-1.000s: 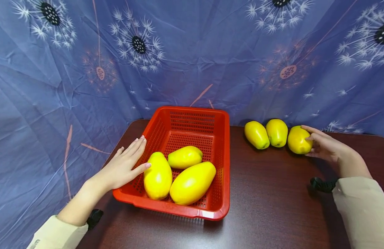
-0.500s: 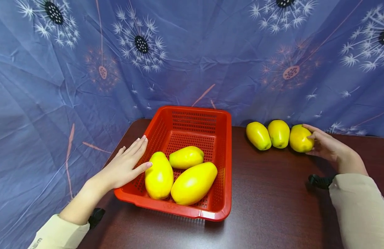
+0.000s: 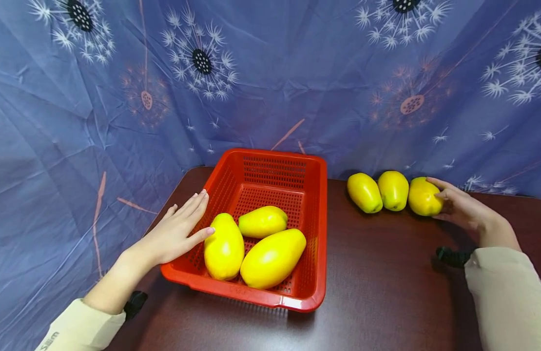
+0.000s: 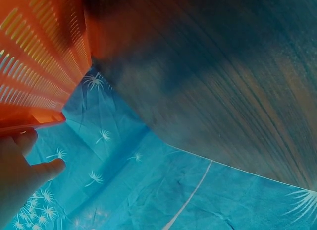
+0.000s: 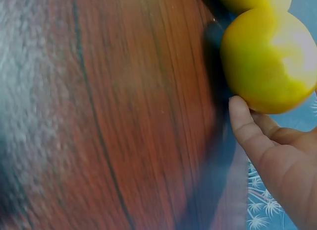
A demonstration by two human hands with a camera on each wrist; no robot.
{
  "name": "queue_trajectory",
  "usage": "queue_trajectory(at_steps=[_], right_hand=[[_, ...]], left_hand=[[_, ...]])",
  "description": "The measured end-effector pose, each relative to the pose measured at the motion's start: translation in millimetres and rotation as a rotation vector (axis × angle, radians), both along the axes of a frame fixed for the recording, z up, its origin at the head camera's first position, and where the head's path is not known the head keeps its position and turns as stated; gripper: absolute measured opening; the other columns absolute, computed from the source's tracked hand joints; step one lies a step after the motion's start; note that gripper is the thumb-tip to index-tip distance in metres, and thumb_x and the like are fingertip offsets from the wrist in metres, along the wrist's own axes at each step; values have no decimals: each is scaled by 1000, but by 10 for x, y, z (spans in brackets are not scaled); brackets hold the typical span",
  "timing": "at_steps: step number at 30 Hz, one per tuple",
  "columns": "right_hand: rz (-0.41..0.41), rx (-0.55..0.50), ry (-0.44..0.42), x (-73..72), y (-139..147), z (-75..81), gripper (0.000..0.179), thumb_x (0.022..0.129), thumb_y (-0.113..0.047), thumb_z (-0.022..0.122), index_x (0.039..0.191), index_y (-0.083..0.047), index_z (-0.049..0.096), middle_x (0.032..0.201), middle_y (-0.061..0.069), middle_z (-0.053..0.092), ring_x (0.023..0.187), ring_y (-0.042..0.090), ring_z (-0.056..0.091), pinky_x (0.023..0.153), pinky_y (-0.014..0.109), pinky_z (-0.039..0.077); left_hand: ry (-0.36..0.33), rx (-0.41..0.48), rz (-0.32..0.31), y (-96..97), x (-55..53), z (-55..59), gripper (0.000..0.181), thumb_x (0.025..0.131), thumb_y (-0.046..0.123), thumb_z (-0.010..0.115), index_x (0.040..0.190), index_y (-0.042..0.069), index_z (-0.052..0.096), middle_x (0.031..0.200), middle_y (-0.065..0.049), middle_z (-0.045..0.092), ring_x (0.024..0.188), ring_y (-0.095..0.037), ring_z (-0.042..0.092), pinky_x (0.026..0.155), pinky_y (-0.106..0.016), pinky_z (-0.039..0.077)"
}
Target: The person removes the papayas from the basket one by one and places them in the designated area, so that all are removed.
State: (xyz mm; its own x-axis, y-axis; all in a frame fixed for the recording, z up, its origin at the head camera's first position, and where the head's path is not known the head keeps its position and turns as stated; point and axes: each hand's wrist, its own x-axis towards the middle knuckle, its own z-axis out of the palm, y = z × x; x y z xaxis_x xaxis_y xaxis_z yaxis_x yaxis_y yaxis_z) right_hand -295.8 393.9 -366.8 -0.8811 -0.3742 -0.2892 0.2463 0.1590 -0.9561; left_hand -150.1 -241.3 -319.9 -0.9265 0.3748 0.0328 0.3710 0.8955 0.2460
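Note:
My left hand [image 3: 171, 237] rests on the left rim of a red plastic basket [image 3: 314, 224], its fingers straight and spread. Inside that basket lie three yellow papayas, one upright on the left [image 3: 224, 247], a smaller one behind [image 3: 262, 222] and a large slanted one [image 3: 273, 259]. Over on the right, my right hand [image 3: 465, 207] grips the rightmost papaya [image 3: 423, 196] of a row, thumb and fingers around its right side. In the right wrist view, a thumb or finger touches the underside of this papaya [image 5: 270, 61]. Part of the hand is hidden behind it.
Two more papayas, a left one [image 3: 364, 193] and a middle one [image 3: 393, 190], stand beside the gripped one. All sit on a dark brown wooden table [image 3: 384, 282]. A blue dandelion-print cloth [image 3: 275, 73] hangs behind and along the left side.
The view has shifted slightly, so the basket and papayas sit a little further right. Both hands keep nearly the same place, the right one still around the rightmost papaya.

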Motion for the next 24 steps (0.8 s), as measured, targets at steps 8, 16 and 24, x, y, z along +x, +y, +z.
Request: queue_trajectory(at_steps=[8,16,24], right_hand=[[0,-14,28,6,-44,-1,52,101,-14,31,143,-41,19,102,-20,53,89,7,60,75,28,51],[-9,-36,11,27,-4,4,43,101,-13,32,135,-41,29,102,-20,53,89,8,60,75,29,51],[-26,-123,-6,108,-7,72,45,101,-9,32,131,-42,39,100,-17,56,87,9,61,74,27,52]], left_hand=[[1,4,0,-1,10,-15,78,94,52,42,149,5,13,156,-12,10,142,-33,9,106,-63,8],[3,-2,-4,5,-2,-3,78,94,51,42,149,4,13,156,-12,10,142,-33,10,106,-63,9],[4,2,-3,9,2,5,78,94,51,43,149,3,14,155,-13,11,141,-35,11,106,-63,9]])
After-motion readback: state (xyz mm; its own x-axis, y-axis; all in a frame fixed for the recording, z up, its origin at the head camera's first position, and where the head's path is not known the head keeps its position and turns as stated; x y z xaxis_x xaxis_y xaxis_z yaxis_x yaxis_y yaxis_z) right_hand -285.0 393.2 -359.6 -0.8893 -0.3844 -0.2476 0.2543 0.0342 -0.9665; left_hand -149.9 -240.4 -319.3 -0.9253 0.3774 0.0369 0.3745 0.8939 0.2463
